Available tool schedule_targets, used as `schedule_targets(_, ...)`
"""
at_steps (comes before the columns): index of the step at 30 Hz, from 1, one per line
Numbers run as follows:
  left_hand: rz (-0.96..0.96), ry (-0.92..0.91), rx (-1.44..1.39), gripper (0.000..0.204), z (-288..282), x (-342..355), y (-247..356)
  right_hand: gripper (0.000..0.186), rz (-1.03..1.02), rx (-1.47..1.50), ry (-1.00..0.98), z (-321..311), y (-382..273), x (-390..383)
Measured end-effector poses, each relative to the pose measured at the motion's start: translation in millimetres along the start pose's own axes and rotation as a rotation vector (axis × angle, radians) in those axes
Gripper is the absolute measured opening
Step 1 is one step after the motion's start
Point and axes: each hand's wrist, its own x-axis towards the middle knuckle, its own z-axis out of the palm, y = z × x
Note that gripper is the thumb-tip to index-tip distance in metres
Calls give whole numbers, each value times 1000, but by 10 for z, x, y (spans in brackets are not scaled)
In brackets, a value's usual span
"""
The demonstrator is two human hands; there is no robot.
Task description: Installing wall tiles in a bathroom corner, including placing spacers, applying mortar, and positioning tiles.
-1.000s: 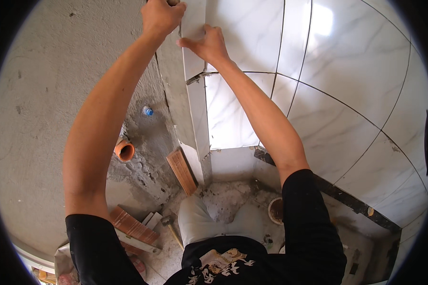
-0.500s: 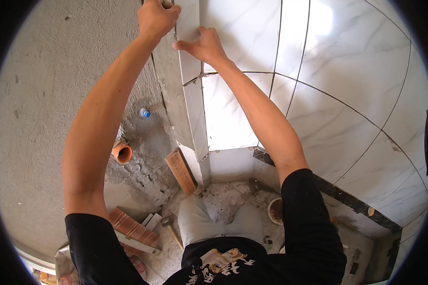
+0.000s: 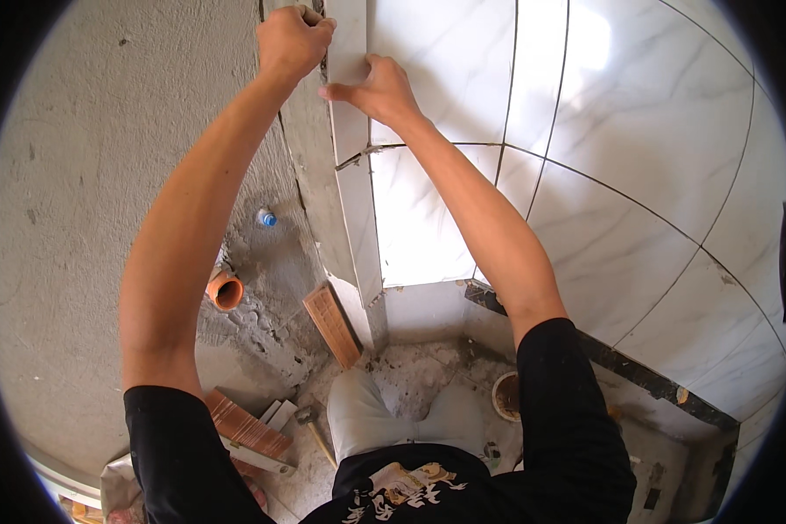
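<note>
High on the wall, my left hand (image 3: 295,42) is closed at the left edge of a narrow upright white tile strip (image 3: 348,122). Its fingertips curl in by the dark gap there, and whatever they pinch is too small to make out. Slightly lower, my right hand (image 3: 382,91) grips across that strip, its thumb on the left edge and its fingers on the right side. Bare grey board or mortar (image 3: 310,157) runs beside the strip, where a crooked dark joint crosses it below my right hand.
Marbled white wall tiles (image 3: 620,113) with dark joints cover the right side. On the rough cement wall (image 3: 105,157) an orange pipe (image 3: 225,290) and a blue plug (image 3: 268,218) stick out. A brown tile piece (image 3: 332,325), a hammer (image 3: 314,430) and a bucket (image 3: 506,397) are lower down.
The view has tilted slightly, so the wall and floor things sit a little lower. Both hands stay at about the same places on the strip.
</note>
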Motion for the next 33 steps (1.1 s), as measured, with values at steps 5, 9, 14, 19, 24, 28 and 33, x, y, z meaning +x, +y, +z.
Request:
schedule_targets(5,43,9,8,27,-23,40,-25,71,-28,-69,88,131,187,81)
schedule_targets(9,56,21,24,25,-21,22,-29,65,-93,-126,145,164,235,108)
schedule_targets(14,33,50,-24,25,-5,10,-58,61,-76,-131,147,162,191,54)
schedule_targets(19,46,77,-11,27,26,7,-60,68,-6,-140,113,110,113,41)
schedule_targets(24,125,133,8,30,124,70,-196,79,-22,-141,119,155,144,61)
schedule_targets(28,289,249,56,30,220,53,-162,89,-49,-179,168,141,243,79)
schedule_targets(33,274,241,79,30,213,127,-268,95,-32,-176,153,187,180,57)
